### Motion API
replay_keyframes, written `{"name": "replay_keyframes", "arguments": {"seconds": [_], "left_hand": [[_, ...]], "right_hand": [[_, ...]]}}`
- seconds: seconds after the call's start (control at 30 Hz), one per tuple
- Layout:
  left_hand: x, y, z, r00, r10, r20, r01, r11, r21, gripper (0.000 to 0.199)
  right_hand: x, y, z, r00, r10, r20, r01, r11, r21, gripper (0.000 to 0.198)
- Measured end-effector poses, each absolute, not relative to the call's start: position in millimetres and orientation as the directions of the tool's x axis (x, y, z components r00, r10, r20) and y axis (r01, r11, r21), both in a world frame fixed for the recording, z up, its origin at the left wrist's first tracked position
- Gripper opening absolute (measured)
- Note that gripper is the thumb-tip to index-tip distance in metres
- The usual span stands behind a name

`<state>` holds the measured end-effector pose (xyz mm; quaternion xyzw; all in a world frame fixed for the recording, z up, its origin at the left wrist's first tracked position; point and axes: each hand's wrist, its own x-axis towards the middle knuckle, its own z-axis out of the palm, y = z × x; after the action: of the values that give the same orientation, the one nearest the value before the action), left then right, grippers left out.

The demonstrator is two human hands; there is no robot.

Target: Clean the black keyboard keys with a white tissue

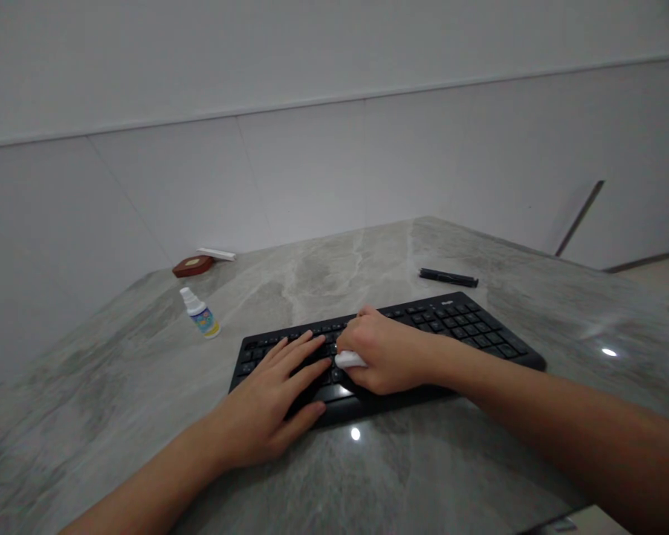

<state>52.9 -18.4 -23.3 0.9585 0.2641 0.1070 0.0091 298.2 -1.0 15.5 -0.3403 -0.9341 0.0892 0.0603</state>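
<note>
A black keyboard lies on the grey marble table, slanted from near left to far right. My left hand rests flat on its left end, fingers spread over the keys. My right hand is closed around a small white wad, cloth or tissue, pressed against the keys in the keyboard's middle. Only a bit of the white wad shows past my fingers.
A small white spray bottle with a colourful label stands left of the keyboard. A black pen lies beyond the keyboard's right end. A dark red dish and a white strip sit near the wall.
</note>
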Motion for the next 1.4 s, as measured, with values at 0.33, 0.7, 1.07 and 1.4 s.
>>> {"name": "replay_keyframes", "arguments": {"seconds": [0.33, 0.7, 1.07, 1.4], "left_hand": [[53.3, -16.6, -21.4, 0.844, 0.519, 0.132, 0.508, -0.854, 0.111, 0.057], [54.0, -17.7, -18.2, 0.856, 0.509, 0.093, 0.5, -0.86, 0.104, 0.06], [53.8, -17.3, -19.6, 0.859, 0.503, 0.091, 0.497, -0.864, 0.085, 0.061], [55.3, -21.2, -15.4, 0.882, 0.471, 0.013, 0.467, -0.878, 0.108, 0.07]], "right_hand": [[297.9, 0.0, 14.1, -0.782, 0.62, 0.057, 0.593, 0.77, -0.234, 0.009], [297.5, -0.2, 14.5, -0.789, 0.609, 0.079, 0.576, 0.779, -0.247, 0.009], [297.0, 0.3, 15.1, -0.782, 0.619, 0.079, 0.59, 0.774, -0.228, 0.008], [303.3, 8.7, 19.9, -0.655, 0.741, 0.148, 0.734, 0.67, -0.111, 0.012]]}}
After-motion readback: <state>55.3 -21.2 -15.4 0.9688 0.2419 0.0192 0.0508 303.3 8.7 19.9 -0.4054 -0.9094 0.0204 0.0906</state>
